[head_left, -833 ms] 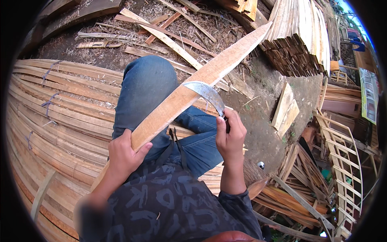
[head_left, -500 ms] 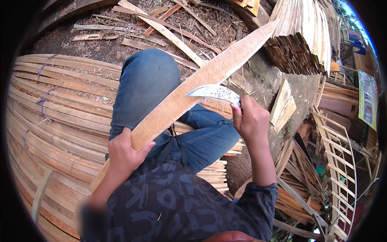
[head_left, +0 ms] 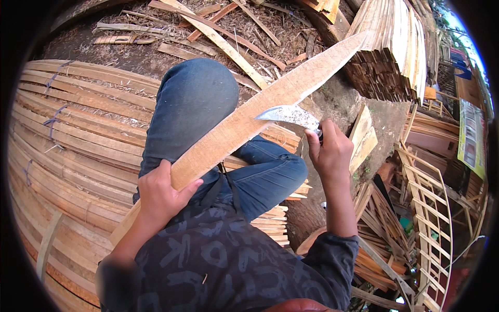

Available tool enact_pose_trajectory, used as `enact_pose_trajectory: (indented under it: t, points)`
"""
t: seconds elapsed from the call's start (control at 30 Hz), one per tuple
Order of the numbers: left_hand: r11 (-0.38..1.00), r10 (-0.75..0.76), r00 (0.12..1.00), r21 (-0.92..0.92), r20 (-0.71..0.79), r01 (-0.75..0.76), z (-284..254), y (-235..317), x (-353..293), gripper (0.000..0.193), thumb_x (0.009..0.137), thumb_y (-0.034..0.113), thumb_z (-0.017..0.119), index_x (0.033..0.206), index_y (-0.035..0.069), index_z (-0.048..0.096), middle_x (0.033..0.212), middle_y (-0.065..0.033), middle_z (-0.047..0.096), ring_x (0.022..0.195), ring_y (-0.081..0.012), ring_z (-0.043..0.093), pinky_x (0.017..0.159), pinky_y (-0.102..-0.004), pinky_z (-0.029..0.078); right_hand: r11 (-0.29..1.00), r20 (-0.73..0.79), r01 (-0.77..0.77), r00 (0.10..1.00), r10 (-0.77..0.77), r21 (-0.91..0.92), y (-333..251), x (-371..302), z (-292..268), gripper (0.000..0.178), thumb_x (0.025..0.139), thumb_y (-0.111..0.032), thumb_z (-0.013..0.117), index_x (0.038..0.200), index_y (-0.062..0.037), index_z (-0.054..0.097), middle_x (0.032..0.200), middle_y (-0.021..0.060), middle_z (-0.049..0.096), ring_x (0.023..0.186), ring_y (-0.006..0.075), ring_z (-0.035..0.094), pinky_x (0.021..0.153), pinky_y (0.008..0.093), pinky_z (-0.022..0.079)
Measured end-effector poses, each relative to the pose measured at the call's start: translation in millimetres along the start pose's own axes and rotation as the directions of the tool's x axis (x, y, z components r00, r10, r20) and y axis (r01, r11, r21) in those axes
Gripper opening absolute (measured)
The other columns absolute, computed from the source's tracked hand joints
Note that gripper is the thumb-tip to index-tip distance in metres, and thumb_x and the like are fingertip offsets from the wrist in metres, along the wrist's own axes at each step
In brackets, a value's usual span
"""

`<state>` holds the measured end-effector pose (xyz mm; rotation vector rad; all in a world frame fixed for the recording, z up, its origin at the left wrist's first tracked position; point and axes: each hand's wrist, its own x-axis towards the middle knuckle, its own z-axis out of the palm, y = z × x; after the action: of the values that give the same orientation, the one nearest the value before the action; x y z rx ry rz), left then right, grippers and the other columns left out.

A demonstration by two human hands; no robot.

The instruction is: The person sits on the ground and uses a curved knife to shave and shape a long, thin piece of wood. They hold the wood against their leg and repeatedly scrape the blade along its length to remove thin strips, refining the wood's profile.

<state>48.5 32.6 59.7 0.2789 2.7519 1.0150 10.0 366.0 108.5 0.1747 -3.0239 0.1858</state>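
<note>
A long, flat wooden plank (head_left: 228, 127) runs slantwise across my lap, its tapered tip toward the far right. My left hand (head_left: 165, 193) grips the plank near its lower end, thumb on the upper face. In my right hand (head_left: 332, 151) is a curved knife (head_left: 291, 115), its handle mostly hidden by my fingers. The blade is speckled grey with a bright edge, and its point overlaps the right edge of the plank. Whether the blade touches the wood I cannot tell. My raised knee (head_left: 200, 91) lies beneath the plank.
Bundled wooden slats (head_left: 83, 135) fill the left side. A tall stack of pointed boards (head_left: 384, 57) stands at the far right. Loose offcuts and shavings litter the ground ahead, a knife-shaped wooden sheath (head_left: 117, 39) among them. A ladder-like wooden frame (head_left: 429, 223) leans at the right.
The knife and my right hand have moved slightly right and toward me. The plank has swung a little, its tip shifting right and nearer. My left hand keeps its grip.
</note>
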Motion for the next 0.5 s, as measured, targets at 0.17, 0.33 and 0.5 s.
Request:
enact_pose_trajectory:
  t: [0.17,0.33,0.5]
  points:
    - [1.0,-0.008,1.0,-0.006,0.0,0.008,-1,-2,0,0.058,0.073,0.053,0.074,0.069,0.002,0.046,0.054,-0.0175,0.049,0.051,-0.0381,0.054,0.046,-0.0418,0.042,0.932,0.114,-0.111,0.991,0.076,0.344,-31,-31,-4,0.032,0.075,-0.005,0.071,0.101,-0.0014,0.052,0.07,0.0084,0.055,0.058,0.0242,0.061,0.053,0.0337,0.048]
    - [1.0,-0.011,1.0,0.016,0.005,0.011,0,-1,-1,0.058,0.073,0.052,0.075,0.07,0.002,0.047,0.055,-0.0179,0.049,0.051,-0.0388,0.055,0.047,-0.0421,0.042,0.982,0.077,0.13,0.987,-0.142,0.136,-31,-36,-9,0.039,0.074,-0.008,0.073,0.11,-0.0028,0.057,0.074,0.0076,0.052,0.059,0.0215,0.058,0.052,0.0338,0.047]
    - [1.0,-0.013,1.0,0.01,0.005,0.013,0,0,-1,0.058,0.073,0.052,0.075,0.069,0.002,0.047,0.055,-0.0182,0.049,0.052,-0.0396,0.054,0.047,-0.0423,0.042,0.995,0.089,0.093,0.991,-0.096,0.039,-29,-39,-12,0.035,0.079,-0.017,0.071,0.108,-0.0034,0.058,0.073,0.0061,0.052,0.059,0.0204,0.057,0.049,0.0322,0.046]
